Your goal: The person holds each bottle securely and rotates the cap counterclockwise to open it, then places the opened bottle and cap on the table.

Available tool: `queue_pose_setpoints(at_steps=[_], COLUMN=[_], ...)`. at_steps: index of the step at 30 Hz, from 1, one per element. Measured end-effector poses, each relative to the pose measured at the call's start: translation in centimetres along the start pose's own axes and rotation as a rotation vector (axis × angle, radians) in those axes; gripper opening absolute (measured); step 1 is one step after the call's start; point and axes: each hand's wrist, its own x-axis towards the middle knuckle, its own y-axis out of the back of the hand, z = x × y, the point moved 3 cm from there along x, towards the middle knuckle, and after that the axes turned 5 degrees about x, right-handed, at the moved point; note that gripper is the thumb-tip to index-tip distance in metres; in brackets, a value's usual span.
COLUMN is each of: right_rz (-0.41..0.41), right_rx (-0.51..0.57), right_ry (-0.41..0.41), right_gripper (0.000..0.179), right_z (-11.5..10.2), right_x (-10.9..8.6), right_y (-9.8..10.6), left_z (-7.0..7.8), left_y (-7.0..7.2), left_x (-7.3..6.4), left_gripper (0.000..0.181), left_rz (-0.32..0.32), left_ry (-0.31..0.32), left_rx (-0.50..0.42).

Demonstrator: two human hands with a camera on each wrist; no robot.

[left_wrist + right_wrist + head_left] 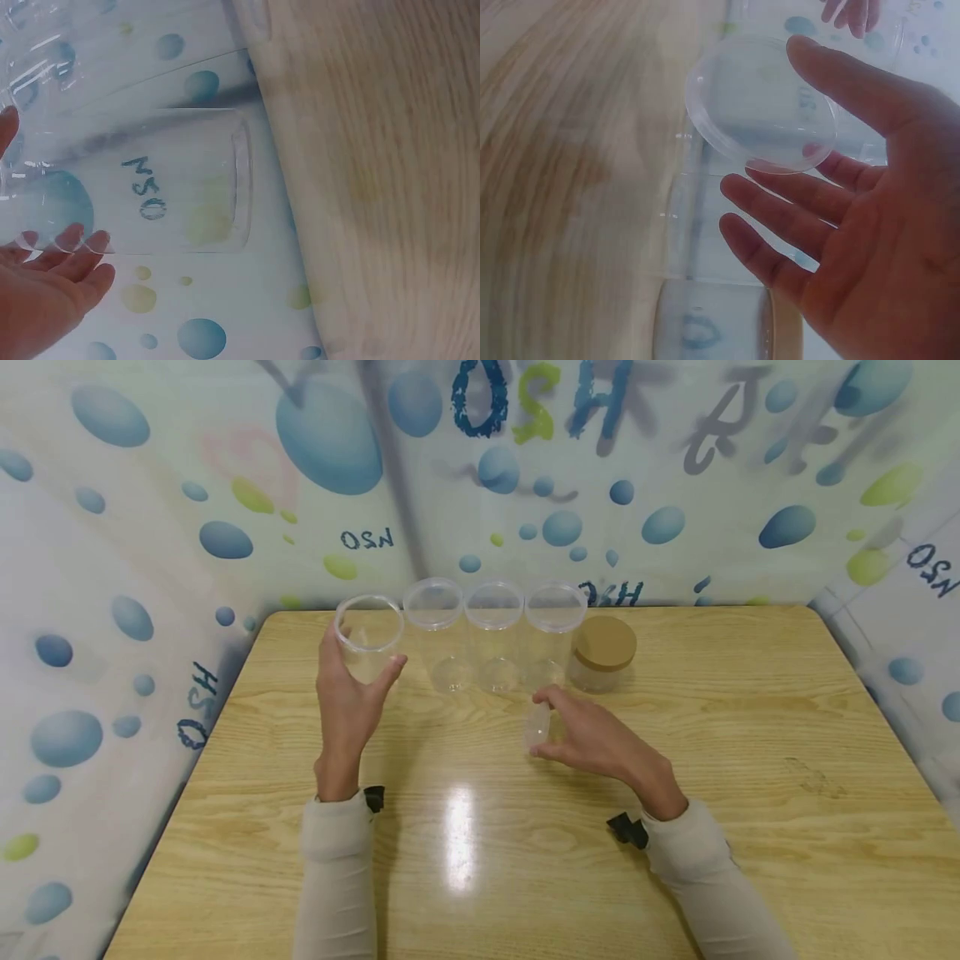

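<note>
On the left, my left hand (348,697) grips a clear plastic jar (369,639), thumb on one side and fingers on the other. The left wrist view shows this jar (176,184) with its base a little apart from the wooden surface. My right hand (596,731) pinches a thin, clear round lid (537,728) by its edge, in front of the row of jars. In the right wrist view the lid (754,105) sits between the thumb and the fingertips, tilted on its side.
Three tall clear jars, left (438,639), middle (497,643) and right (553,643), stand side by side at the back of the wooden table (480,827). Beside them is a short jar with a tan lid (604,642). A bubble-patterned wall covering (450,510) rises behind.
</note>
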Motion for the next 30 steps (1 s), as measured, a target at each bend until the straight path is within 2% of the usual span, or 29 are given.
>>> queue_pose_setpoints(at_steps=[3, 15, 20, 27, 30], right_rz=[-0.017, -0.047, -0.069, -0.07, -0.084], right_rx=[0.0, 0.038, 0.016, -0.047, -0.06], right_ry=[-0.004, 0.004, 0.029, 0.096, 0.086], right_gripper=[0.069, 0.078, 0.083, 0.08, 0.08], right_z=[0.2, 1.2, 1.3, 1.6, 1.8], right_x=[0.1, 0.7, 0.7, 0.8, 0.8], right_y=[-0.3, -1.1, -1.3, -1.6, -1.8], left_z=[-0.6, -2.6, -3.1, -3.6, -3.8], left_y=[-0.2, -0.5, -0.5, -0.6, -0.7], left_x=[0.0, 0.1, 0.1, 0.1, 0.1], left_gripper=[0.089, 0.083, 0.082, 0.082, 0.079], left_rz=[0.016, 0.048, 0.064, 0.057, 0.053], left_ry=[0.053, 0.183, 0.203, 0.217, 0.228], left_rx=[-0.026, -0.073, -0.083, -0.102, -0.111])
